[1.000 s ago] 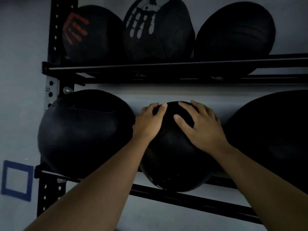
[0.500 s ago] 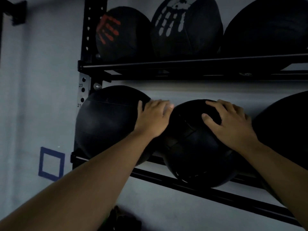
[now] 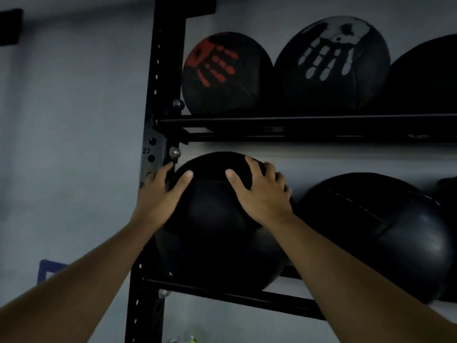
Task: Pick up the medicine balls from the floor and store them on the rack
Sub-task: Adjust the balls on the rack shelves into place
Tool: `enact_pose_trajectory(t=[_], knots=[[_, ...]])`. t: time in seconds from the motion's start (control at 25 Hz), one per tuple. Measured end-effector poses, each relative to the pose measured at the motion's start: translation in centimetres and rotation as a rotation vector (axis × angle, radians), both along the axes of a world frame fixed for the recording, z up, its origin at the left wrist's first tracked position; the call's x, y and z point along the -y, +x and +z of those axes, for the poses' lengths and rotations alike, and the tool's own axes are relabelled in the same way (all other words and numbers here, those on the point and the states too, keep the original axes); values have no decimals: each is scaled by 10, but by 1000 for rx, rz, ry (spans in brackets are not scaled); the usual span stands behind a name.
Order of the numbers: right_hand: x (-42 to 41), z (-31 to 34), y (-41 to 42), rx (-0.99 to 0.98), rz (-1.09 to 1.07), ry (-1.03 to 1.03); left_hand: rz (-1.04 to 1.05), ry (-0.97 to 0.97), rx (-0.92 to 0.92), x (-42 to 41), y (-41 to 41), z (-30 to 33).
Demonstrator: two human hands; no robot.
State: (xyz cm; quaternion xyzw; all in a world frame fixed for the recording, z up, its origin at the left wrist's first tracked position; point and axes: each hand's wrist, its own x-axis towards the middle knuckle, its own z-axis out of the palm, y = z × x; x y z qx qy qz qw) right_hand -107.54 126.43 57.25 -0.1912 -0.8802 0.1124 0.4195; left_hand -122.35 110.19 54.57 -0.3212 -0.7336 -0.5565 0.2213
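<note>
A large black medicine ball (image 3: 215, 233) rests at the left end of the black rack's lower shelf (image 3: 237, 297), against the upright post (image 3: 163, 70). My left hand (image 3: 160, 194) lies spread on its upper left side, fingertips near the post. Its upper right side is clasped by my right hand (image 3: 262, 191). To the right, a second black ball (image 3: 385, 233) sits on the same shelf. The upper shelf (image 3: 296, 120) holds a ball with a red handprint (image 3: 225, 73), one with a white handprint (image 3: 331, 65) and a plain dark one (image 3: 425, 78).
A grey wall (image 3: 74, 120) stands behind and left of the rack. Low on the wall at left is a blue tape square (image 3: 47, 266). Something greenish (image 3: 190, 339) shows below the lower shelf at the bottom edge. Another dark ball edge (image 3: 447, 189) is at far right.
Both hands have left the middle ball and shifted left onto the large left ball. The view has swung left, so the rack post now stands nearer the centre.
</note>
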Motion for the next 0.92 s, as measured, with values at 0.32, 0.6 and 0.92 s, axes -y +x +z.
enact_pose_trajectory(t=[0.32,0.6,0.92], knots=[[-9,-8,-8,-197,-49,-60,-157,28,0,-23,-22,0],[-5,-2,-5,-125,-43,-70,-186,19,44,-14,-11,3],[-24,41,56,-79,-13,61,-88,116,-176,-47,54,45]])
